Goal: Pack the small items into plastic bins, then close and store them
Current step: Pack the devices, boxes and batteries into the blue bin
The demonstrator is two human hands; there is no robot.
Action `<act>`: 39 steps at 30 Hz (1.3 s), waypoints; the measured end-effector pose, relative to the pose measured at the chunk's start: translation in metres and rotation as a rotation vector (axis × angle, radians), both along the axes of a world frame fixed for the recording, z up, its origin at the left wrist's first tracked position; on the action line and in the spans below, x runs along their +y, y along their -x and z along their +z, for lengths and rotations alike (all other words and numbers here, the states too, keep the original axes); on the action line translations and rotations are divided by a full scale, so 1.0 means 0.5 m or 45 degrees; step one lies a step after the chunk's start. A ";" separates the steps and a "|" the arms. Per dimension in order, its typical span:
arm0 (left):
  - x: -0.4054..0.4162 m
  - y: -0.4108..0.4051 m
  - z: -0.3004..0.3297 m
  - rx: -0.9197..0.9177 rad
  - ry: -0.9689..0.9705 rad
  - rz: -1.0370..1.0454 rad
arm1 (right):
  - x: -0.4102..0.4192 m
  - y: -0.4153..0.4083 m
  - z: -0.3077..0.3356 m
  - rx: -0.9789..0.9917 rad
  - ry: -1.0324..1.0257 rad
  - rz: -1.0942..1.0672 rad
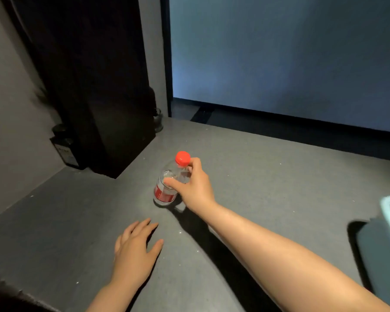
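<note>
Two hands show: the right hand [193, 188] grasps a clear red-capped plastic bottle [170, 182]; at its seven o'clock, the left hand [134, 248] lies released, fingers spread on the grey surface [268, 181].

Dim room; cool bluish glow from far right screen [279, 64]. Overhead light throws hard dark shadow of right arm [268, 239] across surface [268, 172]. Wide-angle bending at edges; near right blurred.
</note>
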State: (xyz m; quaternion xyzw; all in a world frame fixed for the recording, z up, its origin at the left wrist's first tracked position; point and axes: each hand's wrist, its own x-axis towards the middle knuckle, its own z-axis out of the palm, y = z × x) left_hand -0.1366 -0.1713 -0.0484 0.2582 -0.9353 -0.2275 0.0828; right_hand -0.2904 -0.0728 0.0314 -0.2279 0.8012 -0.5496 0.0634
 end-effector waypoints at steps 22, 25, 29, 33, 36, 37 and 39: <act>0.731 0.187 0.193 0.548 -0.677 -1.211 | 0.913 -0.279 0.193 0.305 -0.036 -1.057; 0.763 0.185 0.169 0.489 -0.473 -1.293 | 0.931 -0.288 0.149 0.152 -0.067 -1.097; 0.764 0.192 0.157 0.461 -0.394 -1.299 | 0.935 -0.271 0.103 -0.115 -0.040 -1.185; 0.759 0.196 0.154 0.478 -0.374 -1.291 | 0.943 -0.261 0.091 -0.296 -0.184 -1.092; 0.763 0.190 0.154 0.473 -0.374 -1.273 | 0.953 -0.267 0.105 -0.336 -0.343 -0.826; 0.764 0.191 0.153 0.476 -0.367 -1.270 | 0.961 -0.265 0.110 -0.347 -0.365 -0.783; 0.764 0.191 0.150 0.483 -0.349 -1.270 | 0.984 -0.260 0.115 -0.367 -0.340 -0.749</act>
